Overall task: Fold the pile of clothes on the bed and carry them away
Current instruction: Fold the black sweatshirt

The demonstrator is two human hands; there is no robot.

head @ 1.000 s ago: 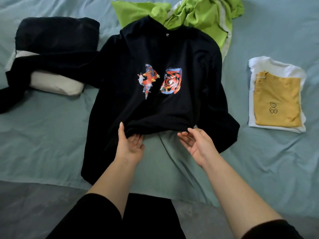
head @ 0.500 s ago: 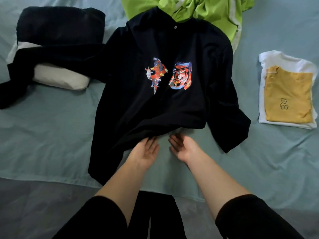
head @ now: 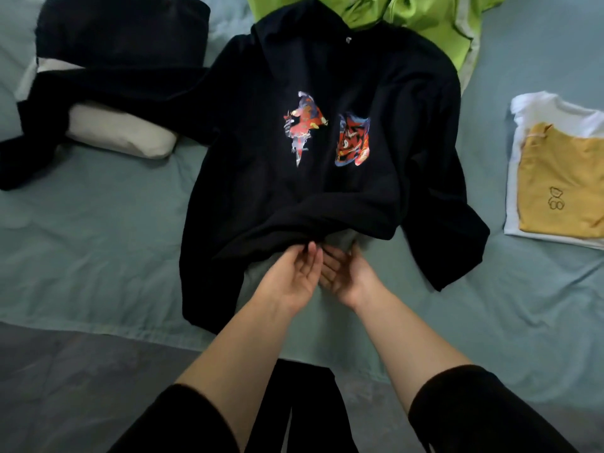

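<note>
Since before, my left hand (head: 291, 276) and right hand (head: 348, 273) have drawn together, fingers open, at the black sweatshirt (head: 327, 191) hem; its length runs straight away from me.

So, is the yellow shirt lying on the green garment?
No, the yellow shirt lies folded on a white shirt, apart from the green garment.

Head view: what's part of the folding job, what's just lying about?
Job: black hoodie, left hand and right hand at its hem, green garment, yellow T-shirt on white shirt, folded black garment.
Lying about: white pillow, bed sheet.
</note>
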